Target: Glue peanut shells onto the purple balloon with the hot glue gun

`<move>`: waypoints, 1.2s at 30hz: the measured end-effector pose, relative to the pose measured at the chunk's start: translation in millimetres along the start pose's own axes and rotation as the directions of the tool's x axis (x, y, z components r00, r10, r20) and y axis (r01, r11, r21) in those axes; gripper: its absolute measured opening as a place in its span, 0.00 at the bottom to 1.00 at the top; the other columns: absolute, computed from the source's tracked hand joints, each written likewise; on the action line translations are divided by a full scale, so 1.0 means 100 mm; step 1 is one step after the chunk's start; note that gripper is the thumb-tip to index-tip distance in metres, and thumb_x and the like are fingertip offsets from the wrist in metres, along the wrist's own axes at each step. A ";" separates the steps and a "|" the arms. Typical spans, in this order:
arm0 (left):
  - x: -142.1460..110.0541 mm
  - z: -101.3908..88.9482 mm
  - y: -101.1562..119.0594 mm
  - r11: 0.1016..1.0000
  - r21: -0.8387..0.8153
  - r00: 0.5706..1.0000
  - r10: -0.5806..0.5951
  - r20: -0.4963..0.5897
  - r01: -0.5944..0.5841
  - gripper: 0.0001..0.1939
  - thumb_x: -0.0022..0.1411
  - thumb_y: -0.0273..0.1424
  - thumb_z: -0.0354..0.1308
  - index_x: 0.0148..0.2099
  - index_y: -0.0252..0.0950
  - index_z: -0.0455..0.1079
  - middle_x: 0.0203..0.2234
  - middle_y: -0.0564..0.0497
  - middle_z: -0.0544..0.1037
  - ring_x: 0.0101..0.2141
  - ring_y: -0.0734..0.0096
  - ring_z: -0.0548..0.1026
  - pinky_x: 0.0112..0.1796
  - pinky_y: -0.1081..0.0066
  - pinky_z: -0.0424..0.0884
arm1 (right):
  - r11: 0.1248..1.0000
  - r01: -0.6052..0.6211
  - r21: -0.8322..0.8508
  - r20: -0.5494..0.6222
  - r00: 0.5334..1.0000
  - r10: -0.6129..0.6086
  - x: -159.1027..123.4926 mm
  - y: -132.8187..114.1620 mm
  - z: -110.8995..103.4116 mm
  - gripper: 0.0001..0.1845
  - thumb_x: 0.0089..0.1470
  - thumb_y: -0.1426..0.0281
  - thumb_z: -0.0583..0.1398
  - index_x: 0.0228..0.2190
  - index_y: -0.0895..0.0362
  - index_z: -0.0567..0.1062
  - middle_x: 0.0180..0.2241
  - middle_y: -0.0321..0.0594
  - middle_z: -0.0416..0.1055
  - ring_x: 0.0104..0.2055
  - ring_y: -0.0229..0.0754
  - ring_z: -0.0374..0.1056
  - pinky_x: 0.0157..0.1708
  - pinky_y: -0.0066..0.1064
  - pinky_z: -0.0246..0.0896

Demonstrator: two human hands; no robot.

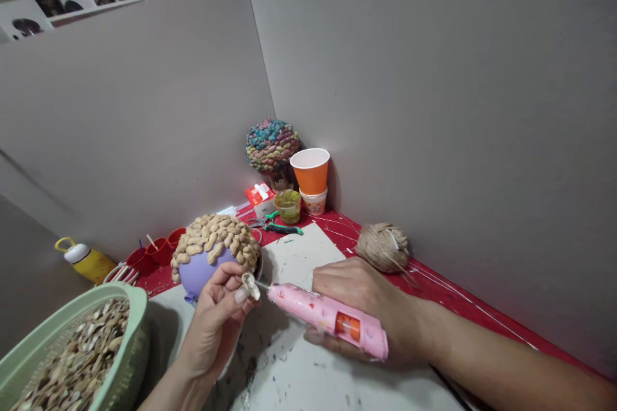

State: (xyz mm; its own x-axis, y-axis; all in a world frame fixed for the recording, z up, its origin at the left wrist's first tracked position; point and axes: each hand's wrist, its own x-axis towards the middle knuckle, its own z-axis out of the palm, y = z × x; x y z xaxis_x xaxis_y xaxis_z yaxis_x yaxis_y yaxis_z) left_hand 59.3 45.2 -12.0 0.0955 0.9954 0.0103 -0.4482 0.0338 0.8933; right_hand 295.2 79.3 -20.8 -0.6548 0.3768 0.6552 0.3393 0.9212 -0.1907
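Note:
Between the thumb and fingers of my left hand [219,311] is a peanut shell half [250,286], its hollow side facing the nozzle. My right hand [369,302] grips a pink glue gun [322,314], whose metal tip points left and meets or nearly meets the shell; I cannot tell which. Just behind my left hand sits a purple balloon [200,273], its upper part covered with rows of peanut shells [212,234]. At lower left, a green basket [137,314] holds many loose shells.
Pliers [284,229], a cup of murky liquid [288,207], an orange paper cup [311,173] and a coloured shell-covered dome [272,144] stand at the back. A twine ball [382,247] lies right. Red cups [157,252] and a yellow bottle [91,260] are left. Grey panels [434,109] enclose the table.

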 end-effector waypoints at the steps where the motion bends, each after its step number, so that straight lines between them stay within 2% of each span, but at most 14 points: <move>1: 0.00 0.00 0.00 1.000 0.002 1.000 0.003 -0.003 -0.003 0.15 0.51 0.26 0.70 0.41 0.36 0.72 0.29 0.53 0.76 0.30 0.76 0.73 0.36 0.75 0.71 | 1.000 0.000 -0.003 0.000 1.000 0.000 0.00 0.00 0.00 0.26 0.65 0.52 0.47 0.22 0.56 0.64 0.19 0.34 0.62 0.21 0.36 0.56 0.22 0.31 0.44; 9: 0.00 0.00 0.01 1.000 0.009 1.000 0.017 -0.018 -0.016 0.16 0.50 0.27 0.71 0.41 0.37 0.72 0.30 0.53 0.76 0.30 0.75 0.74 0.36 0.74 0.72 | 1.000 0.011 0.000 -0.002 1.000 -0.011 0.00 0.00 0.01 0.26 0.65 0.53 0.48 0.22 0.56 0.63 0.19 0.34 0.61 0.21 0.36 0.55 0.22 0.30 0.44; 16: 0.00 -0.01 0.01 1.000 -0.008 1.000 0.022 0.007 -0.022 0.14 0.52 0.25 0.70 0.41 0.37 0.72 0.30 0.53 0.76 0.31 0.76 0.74 0.37 0.75 0.72 | 0.997 0.029 -0.067 0.007 1.000 -0.029 -0.01 0.01 0.01 0.25 0.65 0.54 0.47 0.22 0.56 0.64 0.19 0.34 0.62 0.21 0.36 0.54 0.23 0.31 0.43; 28: 0.00 -0.02 0.03 0.999 -0.017 0.999 0.048 0.005 -0.048 0.14 0.52 0.26 0.70 0.40 0.37 0.72 0.31 0.53 0.75 0.31 0.76 0.73 0.36 0.76 0.72 | 0.999 0.022 -0.027 0.026 0.999 -0.021 -0.01 0.00 0.01 0.27 0.66 0.52 0.45 0.22 0.56 0.63 0.19 0.34 0.62 0.21 0.35 0.54 0.23 0.31 0.43; 36: 0.01 -0.02 0.03 0.998 -0.022 0.998 0.058 0.021 -0.058 0.13 0.52 0.26 0.70 0.40 0.37 0.73 0.31 0.53 0.75 0.31 0.76 0.73 0.37 0.75 0.72 | 0.995 0.041 -0.087 0.031 0.999 -0.038 0.01 0.00 0.00 0.29 0.66 0.53 0.45 0.22 0.57 0.65 0.19 0.35 0.63 0.20 0.36 0.54 0.23 0.32 0.41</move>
State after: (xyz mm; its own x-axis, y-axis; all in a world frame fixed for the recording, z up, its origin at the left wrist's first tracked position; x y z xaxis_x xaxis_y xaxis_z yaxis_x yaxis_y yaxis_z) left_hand 55.8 46.4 -10.1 0.0874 0.9936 0.0717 -0.4725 -0.0221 0.8811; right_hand 294.8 79.2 -20.3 -0.6880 0.3444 0.6387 0.3701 0.9236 -0.0994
